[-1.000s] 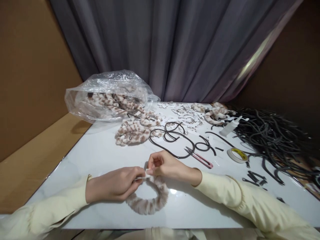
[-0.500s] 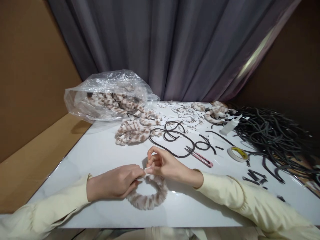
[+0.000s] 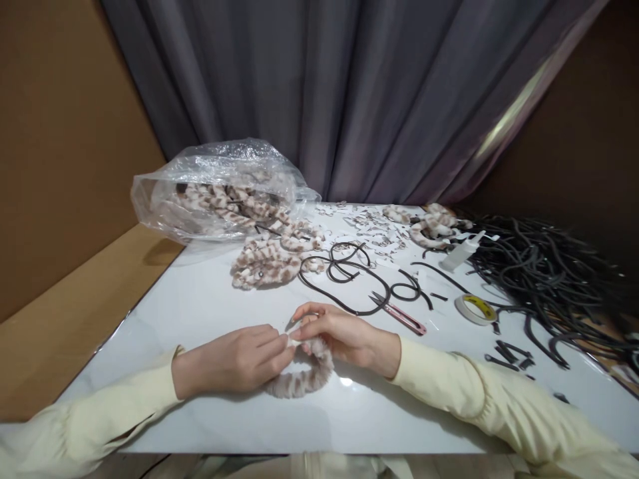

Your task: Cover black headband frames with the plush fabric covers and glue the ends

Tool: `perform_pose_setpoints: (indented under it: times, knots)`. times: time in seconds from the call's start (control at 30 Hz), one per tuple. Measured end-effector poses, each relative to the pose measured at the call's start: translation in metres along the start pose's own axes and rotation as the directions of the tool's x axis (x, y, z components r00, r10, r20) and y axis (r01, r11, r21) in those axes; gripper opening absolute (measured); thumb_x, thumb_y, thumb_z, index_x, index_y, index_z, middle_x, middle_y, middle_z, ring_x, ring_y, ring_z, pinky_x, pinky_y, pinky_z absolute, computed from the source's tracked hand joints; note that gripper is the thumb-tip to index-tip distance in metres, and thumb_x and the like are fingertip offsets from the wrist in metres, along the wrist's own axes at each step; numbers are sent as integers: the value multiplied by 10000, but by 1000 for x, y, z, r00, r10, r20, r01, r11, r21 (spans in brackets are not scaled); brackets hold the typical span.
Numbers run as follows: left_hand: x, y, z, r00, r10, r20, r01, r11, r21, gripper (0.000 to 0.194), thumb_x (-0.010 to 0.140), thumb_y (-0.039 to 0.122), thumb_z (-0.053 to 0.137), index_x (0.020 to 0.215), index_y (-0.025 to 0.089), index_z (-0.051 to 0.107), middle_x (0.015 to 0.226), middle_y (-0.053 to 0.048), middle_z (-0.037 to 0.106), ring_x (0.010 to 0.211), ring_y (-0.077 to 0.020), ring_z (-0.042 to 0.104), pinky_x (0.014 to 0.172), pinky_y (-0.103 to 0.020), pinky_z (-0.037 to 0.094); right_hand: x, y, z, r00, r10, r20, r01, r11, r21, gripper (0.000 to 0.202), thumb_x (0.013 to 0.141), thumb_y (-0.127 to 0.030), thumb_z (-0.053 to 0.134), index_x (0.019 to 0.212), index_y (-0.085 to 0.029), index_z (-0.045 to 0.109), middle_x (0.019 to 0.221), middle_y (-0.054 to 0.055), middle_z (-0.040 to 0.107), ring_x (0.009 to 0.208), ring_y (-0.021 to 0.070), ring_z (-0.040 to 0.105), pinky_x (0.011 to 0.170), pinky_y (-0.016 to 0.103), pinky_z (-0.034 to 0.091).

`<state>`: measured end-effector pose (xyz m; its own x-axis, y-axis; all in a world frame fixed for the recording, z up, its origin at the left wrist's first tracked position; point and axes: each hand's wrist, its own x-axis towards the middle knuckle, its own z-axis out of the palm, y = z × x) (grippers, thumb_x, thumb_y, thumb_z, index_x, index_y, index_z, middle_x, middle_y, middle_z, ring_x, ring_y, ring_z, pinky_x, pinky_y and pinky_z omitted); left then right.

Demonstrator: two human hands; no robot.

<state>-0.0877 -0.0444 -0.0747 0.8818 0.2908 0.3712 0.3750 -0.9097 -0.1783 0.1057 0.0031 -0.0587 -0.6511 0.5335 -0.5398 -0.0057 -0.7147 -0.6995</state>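
A furry ring (image 3: 301, 384), white with brown patches, is held just above the front of the white table (image 3: 389, 412). My left hand (image 3: 234, 359) grips its upper left side, fingers closed around it. My right hand (image 3: 344, 336) pinches the ring's top from the other side, thumb and index finger near the left fingertips. A small whitish bit shows between the two hands at the top of the ring. The exact point where the fingertips meet is partly hidden.
Behind the hands lie furry rings (image 3: 264, 266), a plastic bag (image 3: 224, 166) of more, and black cords (image 3: 344, 306). Pink thread snips (image 3: 404, 319), a tape roll (image 3: 475, 310), a glue bottle (image 3: 459, 253), paper scraps (image 3: 374, 226) and a cord heap (image 3: 544, 273) are farther right.
The ring has tilted up and its lower edge has risen from the front. My right hand has turned flatter, its raised fingers lowering behind the ring's top.
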Motion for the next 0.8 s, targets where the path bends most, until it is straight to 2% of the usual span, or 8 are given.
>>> perform_pose_setpoints:
  times: [0.1, 0.23, 0.43, 0.57, 0.73, 0.8]
  knots:
    - [2, 0, -1, 999, 46, 23, -48, 997, 68, 206, 862, 70, 376, 1048, 108, 457, 664, -40, 560, 572, -158, 502, 531, -295, 442, 2, 3, 1, 1000, -13, -14, 13, 1000, 3, 301, 539, -75, 686, 759, -161, 499, 542, -48, 578, 431, 64, 508, 479, 185, 427]
    - [1, -1, 0, 999, 44, 29, -45, 997, 60, 233, 868, 71, 381, 1093, 94, 437, 688, -49, 582, 590, -158, 513, 552, -299, 453, 1, 5, 1, 993, -114, -16, 113, 991, -73, 230, 564, -113, 688, 696, -146, 502, 575, -43, 568, 425, 45, 475, 464, 178, 398]
    - [-5, -2, 5, 986, -163, 35, 166, 983, -83, 311, 870, 58, 346, 1178, 99, 367, 678, -41, 551, 594, -163, 495, 534, -271, 434, -6, 1, 2, 942, -328, 79, 336, 893, -299, 182, 690, -230, 669, 788, -163, 531, 622, -38, 554, 526, 77, 531, 522, 195, 417]
    - [-7, -2, 6, 978, -206, -11, 204, 975, -91, 425, 880, 90, 353, 1297, 92, 273, 727, -59, 555, 633, -177, 515, 556, -278, 437, -8, 2, 2, 931, -356, 80, 358, 847, -393, 75, 793, -207, 511, 862, -182, 525, 557, -36, 519, 535, 96, 516, 528, 205, 409]
    - [-7, -2, 5, 965, -262, -2, 258, 953, -158, 429, 875, 73, 346, 1293, 136, 271, 742, -47, 563, 660, -170, 532, 594, -263, 447, -6, 6, 1, 902, -424, 80, 410, 782, -469, 155, 752, -137, 422, 864, -177, 521, 581, -27, 508, 515, 98, 491, 508, 213, 400]
    - [-8, -2, 5, 958, -288, 4, 283, 940, -193, 410, 873, 71, 345, 1271, 152, 287, 770, -50, 573, 684, -168, 538, 619, -261, 454, -6, 6, 0, 878, -466, 111, 447, 711, -542, 187, 721, -121, 434, 870, -172, 534, 611, -24, 507, 521, 92, 483, 502, 205, 388]
